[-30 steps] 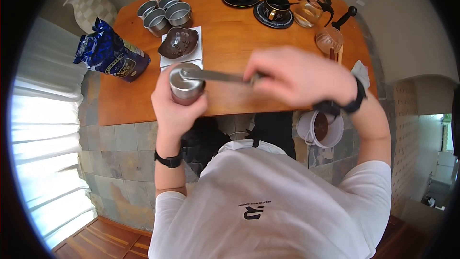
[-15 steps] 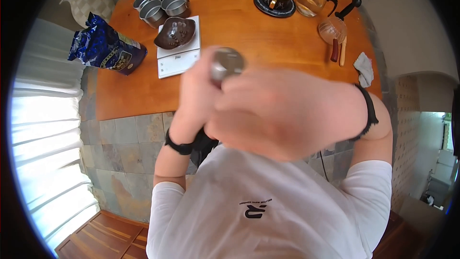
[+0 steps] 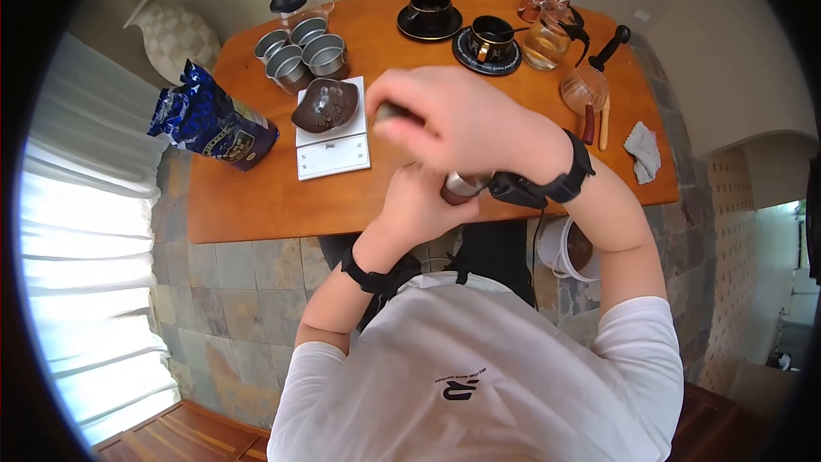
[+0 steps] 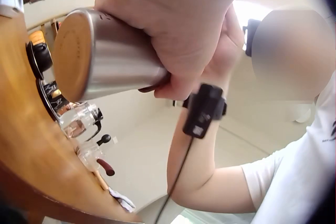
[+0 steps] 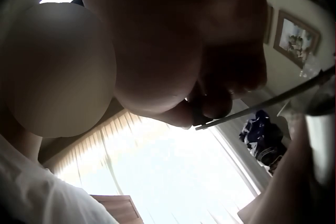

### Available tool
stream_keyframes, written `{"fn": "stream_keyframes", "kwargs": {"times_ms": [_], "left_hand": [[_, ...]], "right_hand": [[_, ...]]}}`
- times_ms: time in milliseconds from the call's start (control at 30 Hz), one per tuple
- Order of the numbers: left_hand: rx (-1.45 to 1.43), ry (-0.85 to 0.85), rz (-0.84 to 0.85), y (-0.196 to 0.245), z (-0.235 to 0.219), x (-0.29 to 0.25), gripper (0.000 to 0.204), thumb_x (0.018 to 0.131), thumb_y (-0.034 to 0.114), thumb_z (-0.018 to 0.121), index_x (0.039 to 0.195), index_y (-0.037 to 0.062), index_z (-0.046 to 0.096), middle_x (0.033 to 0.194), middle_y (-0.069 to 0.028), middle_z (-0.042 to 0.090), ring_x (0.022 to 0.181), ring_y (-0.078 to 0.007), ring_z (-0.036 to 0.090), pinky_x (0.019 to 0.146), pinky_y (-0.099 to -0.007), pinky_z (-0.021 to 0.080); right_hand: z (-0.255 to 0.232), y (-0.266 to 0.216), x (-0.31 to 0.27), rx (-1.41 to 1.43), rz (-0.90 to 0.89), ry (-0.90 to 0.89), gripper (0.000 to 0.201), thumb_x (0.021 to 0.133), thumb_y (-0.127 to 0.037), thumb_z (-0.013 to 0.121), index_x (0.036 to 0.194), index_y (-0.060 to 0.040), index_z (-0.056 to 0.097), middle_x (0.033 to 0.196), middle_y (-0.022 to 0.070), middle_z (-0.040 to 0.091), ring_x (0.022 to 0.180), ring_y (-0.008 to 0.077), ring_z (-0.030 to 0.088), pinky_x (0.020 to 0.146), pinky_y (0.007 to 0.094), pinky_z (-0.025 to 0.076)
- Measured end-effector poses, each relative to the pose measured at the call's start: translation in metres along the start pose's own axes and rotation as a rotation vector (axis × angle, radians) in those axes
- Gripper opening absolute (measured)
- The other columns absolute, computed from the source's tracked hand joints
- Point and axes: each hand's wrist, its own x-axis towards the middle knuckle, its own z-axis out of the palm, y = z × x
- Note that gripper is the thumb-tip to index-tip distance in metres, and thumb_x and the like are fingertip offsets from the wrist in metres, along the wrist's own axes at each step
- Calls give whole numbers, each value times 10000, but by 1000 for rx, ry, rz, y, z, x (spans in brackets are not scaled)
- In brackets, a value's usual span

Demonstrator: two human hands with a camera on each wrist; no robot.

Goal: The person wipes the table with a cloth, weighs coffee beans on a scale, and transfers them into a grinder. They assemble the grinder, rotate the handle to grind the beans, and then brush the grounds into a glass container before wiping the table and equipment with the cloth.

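Observation:
My left hand [image 3: 419,210] is wrapped around a steel hand coffee grinder [image 4: 123,58], held tilted above the table's front edge. In the left wrist view the grinder's round base faces the camera. My right hand [image 3: 479,124] is curled around the knob [image 3: 395,113] of the crank handle [image 5: 273,102], and it hides most of the grinder's top in the head view. Just beyond the hands, a dark bowl [image 3: 326,106] with a few coffee beans sits on a white scale [image 3: 333,161].
A blue coffee bag [image 3: 218,124] stands on the left, with several metal cups [image 3: 291,66] behind the bowl. Black cups [image 3: 492,34] on saucers, a glass jug [image 3: 546,44] and a glass vessel [image 3: 585,90] stand farther right. A cloth [image 3: 642,152] lies near the right edge.
The right hand has swung round with the crank, now up and left over the grinder. The left hand and grinder have shifted right and closer to the body since one second ago.

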Motion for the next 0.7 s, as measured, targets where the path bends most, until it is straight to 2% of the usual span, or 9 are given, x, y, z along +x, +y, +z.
{"fn": "stream_keyframes", "kwargs": {"times_ms": [67,100,133,200,333,400,533,567,700], "left_hand": [[-70,-69,-57,2,-5,7,514,710,68,769,1182,40,568,1005,-50,680,940,-141,655,863,-311,520],[-161,102,-135,1,-7,10,540,678,84,786,1169,27,569,996,-57,677,912,-136,657,843,-298,525],[-372,49,-293,-6,-16,18,567,661,102,799,1172,21,568,1005,-66,680,922,-145,658,853,-302,523],[-182,8,-137,-9,-17,26,574,673,135,809,1190,49,574,986,-98,701,898,-196,706,815,-321,550],[-98,-29,-86,-21,-11,37,572,679,125,801,1194,35,569,1008,-102,700,916,-196,700,820,-320,548],[-109,181,-199,-33,-10,45,563,684,121,792,1191,26,567,1032,-108,701,924,-203,698,825,-323,548],[-12,298,-261,-65,-22,60,560,688,141,797,1178,19,553,969,-118,708,904,-249,713,799,-339,558],[-11,303,-273,-65,-21,61,560,688,141,797,1178,19,553,969,-118,708,904,-249,713,799,-339,558],[57,216,-287,-45,1,76,556,694,189,805,1172,47,558,970,-126,697,885,-316,696,739,-369,558]], "right_hand": [[-15,42,-5,-28,233,51,180,908,-163,615,1040,-43,590,728,73,617,651,165,585,604,298,459],[-17,67,-13,-12,335,77,189,914,-163,615,1060,-45,592,739,40,605,656,118,543,603,279,440],[-17,75,-23,-11,337,78,189,914,-163,615,1060,-45,592,739,40,605,656,118,543,603,279,440],[-20,83,-32,2,356,164,187,924,-169,615,1063,-47,592,754,24,585,662,106,505,612,270,428],[-25,94,-39,-5,409,195,182,934,-161,607,1067,-37,587,766,26,572,665,105,476,609,264,411],[-30,99,-49,-40,435,214,166,937,-153,603,1058,-39,594,764,11,564,655,87,459,589,256,393],[-31,59,-73,77,599,141,134,889,-140,626,966,-30,625,628,37,493,558,99,456,526,285,384],[-30,42,-78,144,528,70,124,897,-104,619,990,-23,615,696,-10,513,594,57,439,550,231,372],[-4,-1,-68,174,388,139,149,880,-101,638,1006,-24,619,698,27,544,566,132,496,552,253,406]]}}
